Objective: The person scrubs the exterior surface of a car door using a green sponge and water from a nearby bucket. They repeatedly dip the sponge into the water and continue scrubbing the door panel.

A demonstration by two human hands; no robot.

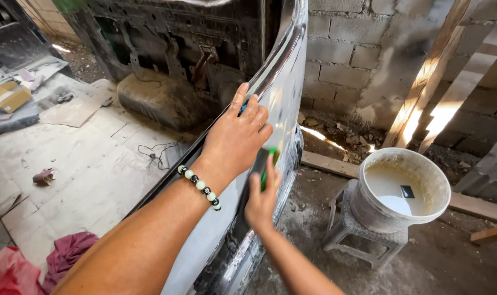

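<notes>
At the lower edge of the frame, two bare forearms reach toward a grey car door [284, 93] standing upright on a concrete floor. One of the hands, the left [236, 139], wearing a bracelet of pale green and black beads [199, 187] at the wrist, lies flat and open on the door's outer skin, fingers spread, with something blue showing under the fingertips. Just below it, the right hand [261, 199] is closed around a dark sanding block [258, 175] with a green strip, pressed against the door panel. Beside the door, to the right, a white bucket [400, 188] of cloudy water sits on a small grey plastic stool [358, 237], a dark square floating in it. Behind, the door's stripped inner frame faces flattened cardboard [79, 158] strewn with red rags [68, 254], and a rough block wall [358, 49] closes the background.
</notes>
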